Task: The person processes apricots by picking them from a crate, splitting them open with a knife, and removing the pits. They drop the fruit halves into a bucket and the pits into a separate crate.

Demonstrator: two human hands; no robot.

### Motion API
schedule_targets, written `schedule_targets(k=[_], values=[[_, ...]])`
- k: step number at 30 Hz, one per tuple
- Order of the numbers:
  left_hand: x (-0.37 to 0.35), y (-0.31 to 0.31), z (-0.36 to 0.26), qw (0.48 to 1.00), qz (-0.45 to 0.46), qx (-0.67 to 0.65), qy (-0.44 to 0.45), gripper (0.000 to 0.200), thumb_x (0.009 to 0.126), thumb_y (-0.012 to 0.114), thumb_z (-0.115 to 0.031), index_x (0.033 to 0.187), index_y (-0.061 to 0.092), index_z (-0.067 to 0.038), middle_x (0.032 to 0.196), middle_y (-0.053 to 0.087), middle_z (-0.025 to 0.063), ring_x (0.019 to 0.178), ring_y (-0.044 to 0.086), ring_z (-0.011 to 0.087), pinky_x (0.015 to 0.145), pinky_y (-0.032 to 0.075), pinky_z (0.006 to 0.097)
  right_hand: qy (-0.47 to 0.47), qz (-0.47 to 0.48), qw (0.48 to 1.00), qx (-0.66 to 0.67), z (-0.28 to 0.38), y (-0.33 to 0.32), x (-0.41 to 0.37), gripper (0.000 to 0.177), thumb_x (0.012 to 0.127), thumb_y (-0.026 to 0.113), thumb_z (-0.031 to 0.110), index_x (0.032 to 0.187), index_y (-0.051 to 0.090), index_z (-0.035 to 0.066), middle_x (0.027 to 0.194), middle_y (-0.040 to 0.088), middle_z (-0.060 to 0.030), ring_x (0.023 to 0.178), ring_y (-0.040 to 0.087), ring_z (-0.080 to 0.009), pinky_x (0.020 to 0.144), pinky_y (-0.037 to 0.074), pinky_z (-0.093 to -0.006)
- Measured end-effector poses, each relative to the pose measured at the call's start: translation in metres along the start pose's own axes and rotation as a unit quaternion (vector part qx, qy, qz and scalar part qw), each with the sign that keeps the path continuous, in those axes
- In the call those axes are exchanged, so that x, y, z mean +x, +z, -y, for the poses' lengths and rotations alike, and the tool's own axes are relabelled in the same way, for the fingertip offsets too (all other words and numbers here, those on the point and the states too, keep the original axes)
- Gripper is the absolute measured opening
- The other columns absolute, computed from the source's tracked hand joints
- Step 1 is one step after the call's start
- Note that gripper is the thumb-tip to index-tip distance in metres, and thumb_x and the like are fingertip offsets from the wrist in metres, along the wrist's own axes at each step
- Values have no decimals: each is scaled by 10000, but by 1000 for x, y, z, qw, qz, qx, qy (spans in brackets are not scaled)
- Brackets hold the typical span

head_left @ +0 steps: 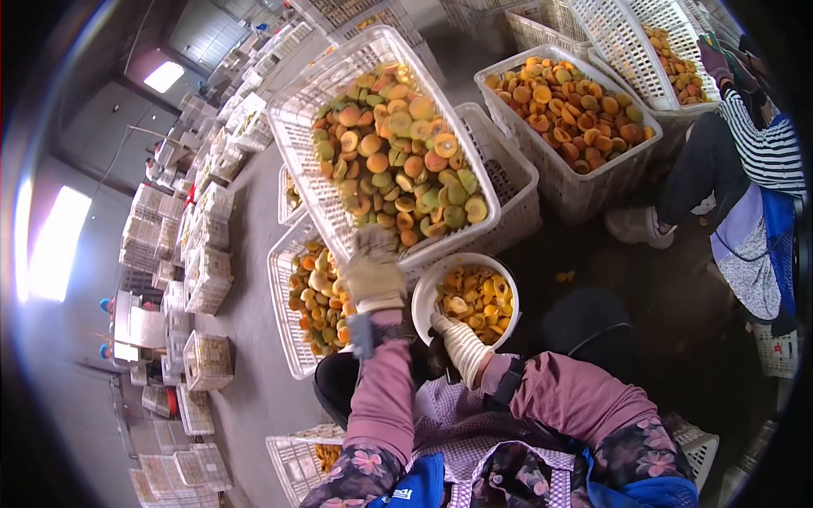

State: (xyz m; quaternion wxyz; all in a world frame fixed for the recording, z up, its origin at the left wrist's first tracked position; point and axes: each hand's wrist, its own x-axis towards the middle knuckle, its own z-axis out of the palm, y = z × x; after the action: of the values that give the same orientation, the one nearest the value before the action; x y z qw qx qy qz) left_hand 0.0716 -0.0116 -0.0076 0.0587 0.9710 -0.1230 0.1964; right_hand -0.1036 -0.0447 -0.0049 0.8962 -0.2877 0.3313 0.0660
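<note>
My left hand [373, 269], in a worn beige glove and smeared by motion, is at the near side of a tilted white crate [292, 127]. Halved peaches [389, 161], orange and greenish, fill much of that crate. At the near left rim of a white bucket [421, 306], my right hand [462, 343] is closed, wearing a pale glove; I cannot tell what it holds. A dark shape lies beside its fingers. Cut orange fruit pieces [481, 298] lie inside the bucket. Below my left hand, another crate [284, 317] holds more peach halves [315, 296].
Another crate of orange halves [576, 114] stands at the back right. A person in a striped sleeve [766, 152] sits at the right, one shoe [639, 227] on the dark floor. Stacked crates [207, 271] line the left side. A crate [292, 461] sits near my lap.
</note>
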Motion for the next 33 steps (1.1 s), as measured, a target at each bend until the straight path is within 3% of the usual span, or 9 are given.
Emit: schedule_targets(k=[4,11,14,16,17,20,26,31,33], values=[[53,75,-53,898,387,-125,170,404,872,444,-186,1237,493,-20,909,651,114,855,622,226,776,485,294,-24,-48,997,48,12,-9,32,346,908,457,448,846,570,127,571,524,3,401,457,-142,365,358,-257],[39,73,-36,682,405,-608,-13,417,792,606,-164,1168,496,-20,933,578,137,850,573,250,783,455,280,-137,-91,986,26,10,-19,71,382,892,474,488,951,581,126,692,559,-9,511,514,-147,438,430,-283],[-12,46,-19,729,228,-629,144,313,887,502,-108,1182,450,-17,1034,508,102,971,526,194,863,429,295,-248,-65,966,15,28,-11,51,396,931,463,387,1123,543,50,920,599,-59,778,557,-182,695,469,-293],[-41,5,-21,478,342,-809,3,304,927,465,-176,1174,431,-2,1063,513,119,978,528,214,883,428,328,-312,-45,946,-79,24,-8,47,377,940,476,310,1171,508,14,1010,590,-91,884,528,-201,812,421,-292],[-57,1,-12,758,191,-602,162,347,963,414,-271,1183,425,-4,1096,520,112,973,534,207,880,432,319,-294,-54,945,-131,25,-5,40,375,928,501,302,1159,509,7,976,588,-118,853,530,-213,797,431,-304],[-67,10,9,406,392,-826,22,475,988,335,-380,1274,382,-3,1142,537,118,1050,534,215,941,421,329,-261,-56,893,-362,19,-7,32,413,917,493,305,1188,472,-5,974,596,-212,900,576,-336,799,448,-367],[-100,-35,2,642,191,-741,-56,481,987,311,-412,1244,409,-18,1108,560,112,1026,549,209,944,429,331,-322,-80,837,-436,10,-10,19,480,909,433,391,1189,451,1,934,603,-299,913,579,-443,786,461,-470],[-108,-3,11,441,228,-851,-171,445,993,329,-361,1273,387,-19,1133,548,103,998,553,185,933,434,310,-287,-70,819,-491,11,-10,11,498,908,433,387,1223,432,1,933,602,-303,910,583,-436,787,461,-472],[-114,-4,11,660,144,-738,2,426,982,362,-363,1240,421,-30,1113,553,105,1022,543,176,945,428,323,-351,-66,816,-454,10,-9,2,496,904,437,386,1223,434,5,918,606,-298,895,586,-437,781,463,-473]])
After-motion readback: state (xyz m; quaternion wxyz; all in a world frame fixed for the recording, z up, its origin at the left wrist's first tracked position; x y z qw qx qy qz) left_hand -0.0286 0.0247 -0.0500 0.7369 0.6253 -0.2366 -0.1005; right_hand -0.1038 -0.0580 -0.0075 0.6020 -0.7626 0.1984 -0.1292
